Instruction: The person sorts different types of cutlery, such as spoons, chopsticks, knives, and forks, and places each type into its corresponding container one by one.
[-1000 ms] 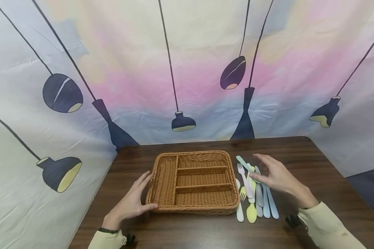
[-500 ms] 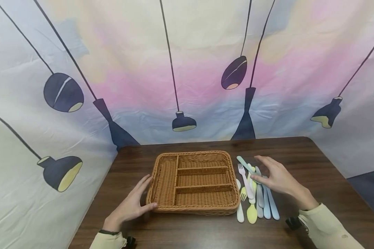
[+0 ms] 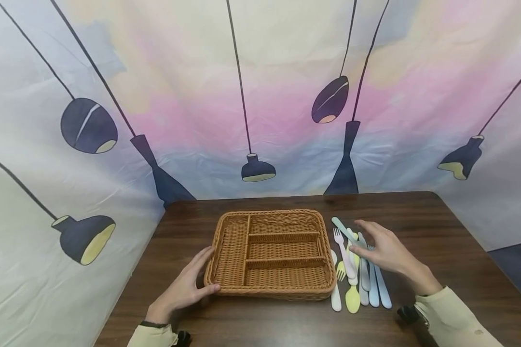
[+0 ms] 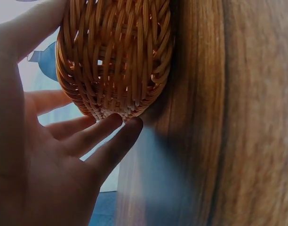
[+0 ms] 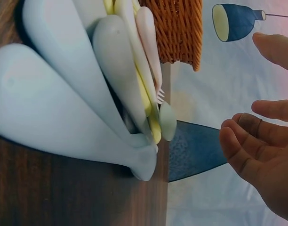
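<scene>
A brown wicker basket [image 3: 244, 262] with dividers forming several compartments sits on the table. My left hand [image 3: 184, 284] is at its left end, thumb at the near corner of the rim and lightly bent fingers along the side. In the left wrist view, fingertips [image 4: 116, 121] lie right at the woven wall [image 4: 116, 56]. To the right of the basket is a loose pile of pastel cutlery, including a pink fork [image 3: 344, 253], a yellow spoon [image 3: 353, 299] and blue handles [image 3: 382, 289]. Over the pile's right side hovers my right hand [image 3: 388, 248], fingers spread, holding nothing.
The dark wooden table [image 3: 260, 323] ends in front of a fabric backdrop [image 3: 286, 106] printed with hanging lamps. A white handle [image 3: 336, 299] lies close against the basket's right wall. Near each wrist shows a small black device [image 3: 407, 314].
Both hands hold nearly the same poses, and the basket and cutlery stay put. The head view shifts slightly.
</scene>
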The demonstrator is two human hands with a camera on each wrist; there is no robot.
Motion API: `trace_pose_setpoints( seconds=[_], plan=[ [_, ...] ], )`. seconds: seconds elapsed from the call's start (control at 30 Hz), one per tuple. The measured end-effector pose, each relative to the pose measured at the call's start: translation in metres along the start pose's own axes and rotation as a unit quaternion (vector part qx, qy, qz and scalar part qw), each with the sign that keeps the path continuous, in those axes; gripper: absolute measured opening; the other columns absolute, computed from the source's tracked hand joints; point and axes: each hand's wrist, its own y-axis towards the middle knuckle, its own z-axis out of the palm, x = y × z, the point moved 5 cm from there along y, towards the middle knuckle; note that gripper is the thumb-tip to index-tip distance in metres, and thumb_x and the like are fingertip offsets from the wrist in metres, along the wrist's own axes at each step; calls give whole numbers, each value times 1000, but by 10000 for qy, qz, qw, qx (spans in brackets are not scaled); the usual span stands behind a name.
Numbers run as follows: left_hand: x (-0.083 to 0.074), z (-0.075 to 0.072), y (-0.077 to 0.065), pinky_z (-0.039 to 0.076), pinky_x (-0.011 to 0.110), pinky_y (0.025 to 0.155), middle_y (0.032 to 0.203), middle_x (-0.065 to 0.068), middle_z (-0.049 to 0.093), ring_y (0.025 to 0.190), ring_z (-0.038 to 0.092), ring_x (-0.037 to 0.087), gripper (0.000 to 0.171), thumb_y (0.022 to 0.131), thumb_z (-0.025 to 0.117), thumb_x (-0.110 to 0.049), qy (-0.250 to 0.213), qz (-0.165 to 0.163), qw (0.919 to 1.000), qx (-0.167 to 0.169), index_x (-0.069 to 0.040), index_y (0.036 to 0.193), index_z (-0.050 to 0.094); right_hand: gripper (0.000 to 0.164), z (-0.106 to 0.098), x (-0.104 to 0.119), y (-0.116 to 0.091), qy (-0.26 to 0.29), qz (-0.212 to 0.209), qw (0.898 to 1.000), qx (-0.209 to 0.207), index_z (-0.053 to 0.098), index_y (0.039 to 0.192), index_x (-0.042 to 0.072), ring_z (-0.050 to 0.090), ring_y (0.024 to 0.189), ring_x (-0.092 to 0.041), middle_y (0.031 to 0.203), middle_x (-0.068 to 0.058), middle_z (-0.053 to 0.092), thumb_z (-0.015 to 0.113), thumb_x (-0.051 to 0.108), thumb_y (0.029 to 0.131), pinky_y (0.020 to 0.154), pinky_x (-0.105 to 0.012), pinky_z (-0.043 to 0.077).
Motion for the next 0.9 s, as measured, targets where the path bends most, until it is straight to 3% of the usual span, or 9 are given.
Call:
trace_pose_setpoints(
  seconds=[0.23,0.67,0.9],
  plan=[
    [3,0,-3,39,68,99,154,22,33,136,36,47,93,80,79,-40,67,-176,9998,-63,-11,154,30,74,7,-4,-1,-4,160,9999,38,50,137,-3,63,101,-35,125,-22,60,75,42,84,78,-49,55],
    [5,1,-1,37,69,100,153,24,33,136,36,48,94,79,79,-43,-171,-160,9997,-79,-10,153,32,68,14,-10,-2,-172,404,9990,39,55,132,-2,61,84,-24,100,-15,66,77,38,82,64,-35,50],
    [8,2,-2,38,68,101,153,24,34,135,37,47,96,78,80,-44,-189,-273,9994,-71,-10,153,32,67,18,-11,-4,-208,424,9989,-27,56,130,-3,62,82,-23,98,-15,67,78,36,81,63,-35,51]
  ],
)
